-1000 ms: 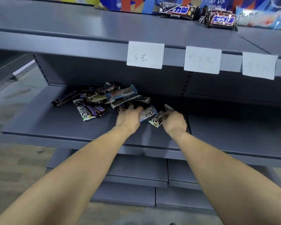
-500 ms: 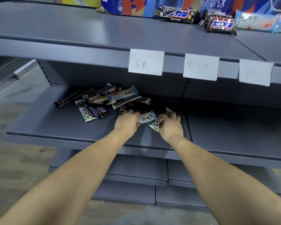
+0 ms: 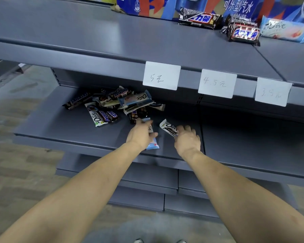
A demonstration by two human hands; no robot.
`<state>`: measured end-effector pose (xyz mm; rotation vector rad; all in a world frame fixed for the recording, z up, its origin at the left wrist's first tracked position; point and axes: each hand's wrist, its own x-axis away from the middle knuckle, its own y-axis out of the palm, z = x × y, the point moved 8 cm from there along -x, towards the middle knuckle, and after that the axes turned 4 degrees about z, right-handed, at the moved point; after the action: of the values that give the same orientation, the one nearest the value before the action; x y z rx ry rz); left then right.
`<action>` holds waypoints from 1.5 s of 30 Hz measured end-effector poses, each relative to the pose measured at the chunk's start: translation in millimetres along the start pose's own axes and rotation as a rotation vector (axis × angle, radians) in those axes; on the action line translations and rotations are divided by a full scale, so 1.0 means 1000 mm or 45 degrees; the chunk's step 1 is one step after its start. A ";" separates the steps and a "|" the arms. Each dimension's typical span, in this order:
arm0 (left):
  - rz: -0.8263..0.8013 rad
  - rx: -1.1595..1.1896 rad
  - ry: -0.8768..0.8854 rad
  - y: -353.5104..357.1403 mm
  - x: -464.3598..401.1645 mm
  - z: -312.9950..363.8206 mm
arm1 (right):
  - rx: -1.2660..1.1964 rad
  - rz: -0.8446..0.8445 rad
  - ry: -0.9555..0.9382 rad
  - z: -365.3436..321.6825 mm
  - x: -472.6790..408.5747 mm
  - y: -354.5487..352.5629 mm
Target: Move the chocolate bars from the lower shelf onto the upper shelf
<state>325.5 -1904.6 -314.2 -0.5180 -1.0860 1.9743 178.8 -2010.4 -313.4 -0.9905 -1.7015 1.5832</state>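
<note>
A heap of chocolate bars [image 3: 116, 104] in Snickers and Dove wrappers lies on the lower shelf [image 3: 68, 127], left of centre. My left hand [image 3: 140, 135] grips a light blue Dove bar [image 3: 152, 142] near the shelf's front edge. My right hand [image 3: 187, 139] holds a white and dark Dove bar [image 3: 168, 128] just to the right. On the upper shelf [image 3: 95, 35], at the far right, lie two dark Snickers bars [image 3: 200, 19] and a pale blue Dove bar [image 3: 286, 30].
Three white price cards [image 3: 161, 75] hang on the upper shelf's front lip. Colourful drink cartons [image 3: 156, 6] stand at the back of the upper shelf. Further grey shelves [image 3: 147, 183] sit below, and a wood-look floor [image 3: 16, 155] lies to the left.
Both hands have drawn back from the heap toward the shelf's front edge, each with a Dove bar in it. The two bars have moved apart.
</note>
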 end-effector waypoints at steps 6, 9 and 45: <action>-0.015 -0.332 0.279 0.010 0.003 0.026 | 0.061 -0.016 0.094 0.025 0.001 -0.001; -0.117 -0.565 0.321 0.015 0.000 0.024 | 0.057 -0.046 0.044 0.027 -0.001 0.000; 0.182 -0.845 0.490 -0.012 0.060 0.075 | 0.045 0.197 -0.185 0.092 0.067 -0.063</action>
<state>245.2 -1890.7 -261.5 -1.2970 -1.4641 1.4977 58.9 -2004.2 -264.0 -1.0332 -1.7216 1.8181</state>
